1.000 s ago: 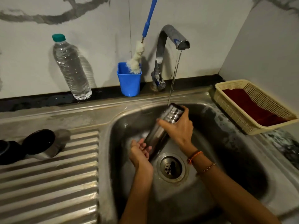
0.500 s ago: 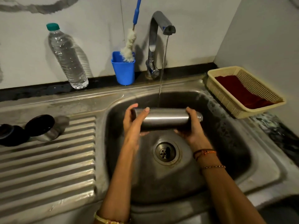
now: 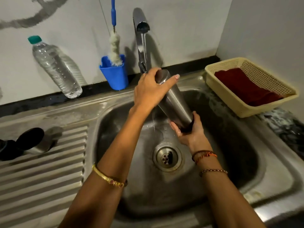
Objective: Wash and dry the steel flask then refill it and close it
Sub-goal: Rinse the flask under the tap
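Counter: a steel sink unit [image 3: 279, 183] fills the view, with a ribbed draining board [image 3: 42, 170] at 9 o'clock and a rounded basin with a round drain [image 3: 167, 157] in the middle.
Room: pale wall with grey veining behind, a black strip along its foot, a corner at 1 o'clock.
Tap: a curved chrome tap [image 3: 139, 22] at 12 o'clock, a thin stream running from it.
Flask: a smooth brushed-steel flask [image 3: 174, 99] is held tilted over the basin, just under the tap, one end up toward 12 o'clock, the other down toward 4 o'clock; which end is the mouth cannot be told.
Left hand: the left hand [image 3: 149, 89] wraps the upper end, fingers and thumb curled round it.
Right hand: the right hand [image 3: 189, 132] cups and grips the lower end from beneath.
Bottle: a clear ribbed plastic bottle [image 3: 56, 68] with a green cap leans on the wall at 10 o'clock.
Cup: a blue plastic cup [image 3: 115, 76] at 11 o'clock holds a fluffy white brush [image 3: 114, 46] with a blue handle.
Basket: a cream mesh basket [image 3: 238, 102] at 2 o'clock holds a dark red cloth [image 3: 246, 88].
Lids: two dark round lids [image 3: 29, 139] lie on the board at 9 o'clock.
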Demonstrator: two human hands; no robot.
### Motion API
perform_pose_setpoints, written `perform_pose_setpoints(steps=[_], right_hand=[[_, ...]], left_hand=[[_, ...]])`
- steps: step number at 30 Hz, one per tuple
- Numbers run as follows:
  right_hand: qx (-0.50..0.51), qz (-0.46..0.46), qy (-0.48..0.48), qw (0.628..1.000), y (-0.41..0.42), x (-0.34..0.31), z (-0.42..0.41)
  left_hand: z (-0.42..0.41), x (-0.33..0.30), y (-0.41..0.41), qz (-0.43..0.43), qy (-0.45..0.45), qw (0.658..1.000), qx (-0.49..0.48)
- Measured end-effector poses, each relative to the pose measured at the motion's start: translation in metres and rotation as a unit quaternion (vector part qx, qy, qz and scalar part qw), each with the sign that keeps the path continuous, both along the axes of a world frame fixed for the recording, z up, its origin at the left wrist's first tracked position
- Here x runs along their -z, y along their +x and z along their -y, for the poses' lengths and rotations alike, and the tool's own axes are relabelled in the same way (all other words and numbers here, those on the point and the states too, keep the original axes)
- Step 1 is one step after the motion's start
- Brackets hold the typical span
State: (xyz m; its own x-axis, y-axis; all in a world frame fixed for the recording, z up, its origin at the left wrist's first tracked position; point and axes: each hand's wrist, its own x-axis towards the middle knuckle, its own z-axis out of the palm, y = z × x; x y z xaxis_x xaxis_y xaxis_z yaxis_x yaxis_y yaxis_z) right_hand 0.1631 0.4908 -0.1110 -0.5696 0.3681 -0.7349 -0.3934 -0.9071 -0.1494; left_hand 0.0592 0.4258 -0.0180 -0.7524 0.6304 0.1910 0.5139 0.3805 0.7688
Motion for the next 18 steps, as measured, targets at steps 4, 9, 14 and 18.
perform_pose_setpoints(steps=[4,9,14,18], right_hand=[[0.032,0.007,-0.039,0.999,-0.001,0.007,-0.003],[0.026,0.016,-0.041,0.999,-0.005,0.008,-0.003],[0.025,0.000,-0.067,0.997,-0.008,0.011,0.003],[-0.014,0.005,-0.080,0.997,-0.005,0.005,0.007]], left_hand=[[-0.015,0.006,-0.014,0.053,-0.035,0.998,-0.009],[-0.022,0.015,-0.032,-0.005,-0.105,0.993,-0.053],[-0.013,0.011,-0.040,-0.037,-0.016,0.996,0.084],[-0.004,0.005,-0.029,-0.086,0.028,0.968,0.233]])
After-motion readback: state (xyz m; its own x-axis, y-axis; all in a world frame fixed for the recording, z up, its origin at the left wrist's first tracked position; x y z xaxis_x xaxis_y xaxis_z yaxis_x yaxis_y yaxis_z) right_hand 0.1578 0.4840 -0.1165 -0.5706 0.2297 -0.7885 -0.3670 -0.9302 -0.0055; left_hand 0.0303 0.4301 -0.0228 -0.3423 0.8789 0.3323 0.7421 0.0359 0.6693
